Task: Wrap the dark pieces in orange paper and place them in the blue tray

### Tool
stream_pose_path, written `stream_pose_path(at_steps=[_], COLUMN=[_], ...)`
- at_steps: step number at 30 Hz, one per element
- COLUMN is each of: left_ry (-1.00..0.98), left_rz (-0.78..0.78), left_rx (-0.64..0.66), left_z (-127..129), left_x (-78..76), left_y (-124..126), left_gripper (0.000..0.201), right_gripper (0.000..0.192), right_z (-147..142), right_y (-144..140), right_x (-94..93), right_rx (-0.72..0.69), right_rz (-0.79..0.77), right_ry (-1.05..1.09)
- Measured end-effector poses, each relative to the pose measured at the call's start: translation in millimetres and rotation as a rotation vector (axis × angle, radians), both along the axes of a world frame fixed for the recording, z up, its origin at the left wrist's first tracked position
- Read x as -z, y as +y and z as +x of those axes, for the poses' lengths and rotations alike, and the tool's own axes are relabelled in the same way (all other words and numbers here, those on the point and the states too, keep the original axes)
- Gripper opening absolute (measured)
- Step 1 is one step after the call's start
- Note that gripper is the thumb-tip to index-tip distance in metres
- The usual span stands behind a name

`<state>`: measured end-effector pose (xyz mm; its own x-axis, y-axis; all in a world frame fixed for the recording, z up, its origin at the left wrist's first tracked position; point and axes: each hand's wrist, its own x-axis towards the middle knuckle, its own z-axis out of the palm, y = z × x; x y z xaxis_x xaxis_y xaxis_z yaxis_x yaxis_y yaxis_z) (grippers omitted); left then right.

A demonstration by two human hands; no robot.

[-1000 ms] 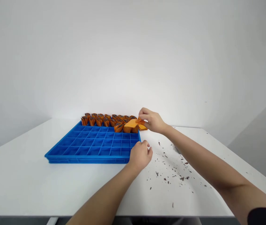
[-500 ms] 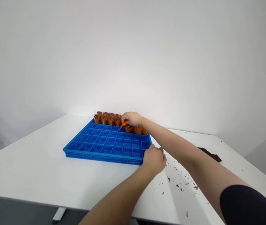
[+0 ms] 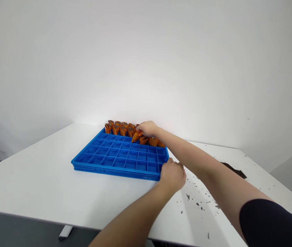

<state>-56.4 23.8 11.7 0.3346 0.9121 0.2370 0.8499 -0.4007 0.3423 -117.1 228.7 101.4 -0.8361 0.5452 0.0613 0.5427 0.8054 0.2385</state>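
1. The blue tray [image 3: 110,156] is a shallow, rigid plastic rectangle, moulded into a grid of small square cells with thin straight walls. It lies flat on the white table [image 3: 45,185], whose top is smooth and matte.
2. The right hand [image 3: 148,128] reaches across to the far edge of the tray, at about 12 o'clock from the tray's middle. Its fingers are curled down and pinch the orange packet [image 3: 135,136], a small folded piece with a creased, papery look and a pointed lower end, which sits in a cell of the second row from the back.
3. More orange packets [image 3: 119,128] fill the back row, from 11 o'clock round to 1 o'clock of the tray. Each is a folded cone or fan shape with a dark filling showing at its open top, and they stand close together, one per cell as far as can be seen.
4. The left hand [image 3: 172,175] rests at the tray's near right corner, at roughly 4 o'clock. It is loosely closed, knuckles up, with the fingertips touching the tray's rim.
5. Dark flakes [image 3: 199,202], fine and dry-looking, lie scattered on the table at 4 o'clock of the tray, beyond the left hand.
6. A dark, flat patch [image 3: 232,169] of similar material lies further off at 3 o'clock, partly hidden by the right forearm.
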Motion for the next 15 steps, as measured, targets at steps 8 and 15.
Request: stream_pose_path(at_steps=[8,15], left_ry=[0.023,0.001], left_rz=[-0.002,-0.029], left_rx=[-0.005,-0.016], left_z=[-1.0,-0.4], left_x=[-4.4,-8.0], left_y=[-3.1,-4.5], left_gripper=[0.03,0.037], right_gripper=[0.028,0.024], right_z=[-20.5,-38.4], right_y=[-20.1,-31.3], right_x=[-6.6,-9.8], right_rx=[0.009,0.127], right_rz=[0.044,-0.028], right_ry=[-0.177,-0.218])
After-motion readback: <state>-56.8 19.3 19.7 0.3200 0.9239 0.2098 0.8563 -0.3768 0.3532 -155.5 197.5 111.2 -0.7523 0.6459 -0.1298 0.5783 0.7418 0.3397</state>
